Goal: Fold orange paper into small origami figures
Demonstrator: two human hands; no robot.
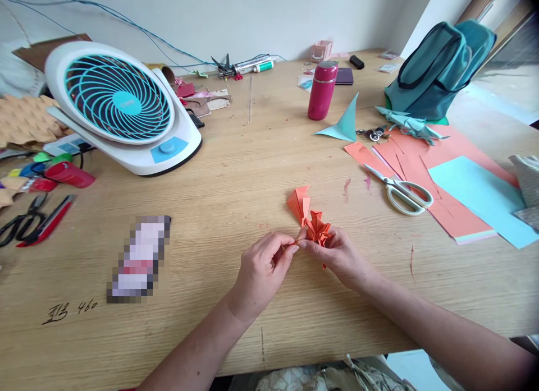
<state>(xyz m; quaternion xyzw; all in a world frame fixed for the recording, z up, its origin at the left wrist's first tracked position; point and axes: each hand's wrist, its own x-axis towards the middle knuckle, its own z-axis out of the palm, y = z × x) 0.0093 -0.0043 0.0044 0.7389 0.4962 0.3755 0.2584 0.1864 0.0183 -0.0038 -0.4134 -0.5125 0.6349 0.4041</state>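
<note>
An orange folded-paper figure [319,229] is held just above the wooden table, with many pleats and points and a fan-like flap [298,203] rising at its far left. My right hand [343,255] is closed around the figure's right side, its thumb pointing left along the near edge. Thumb and forefinger of my left hand [269,262] pinch a thin orange tip at the figure's left. The two hands' fingertips nearly meet there. My fingers hide part of the lower folds.
White-handled scissors [407,196] lie on orange paper sheets [458,211] at right, beside a light blue sheet [475,183]. Behind stand a pink bottle [322,91] and teal bag [438,71]. A white fan [122,105] and a blurred-out flat object [138,259] are at left.
</note>
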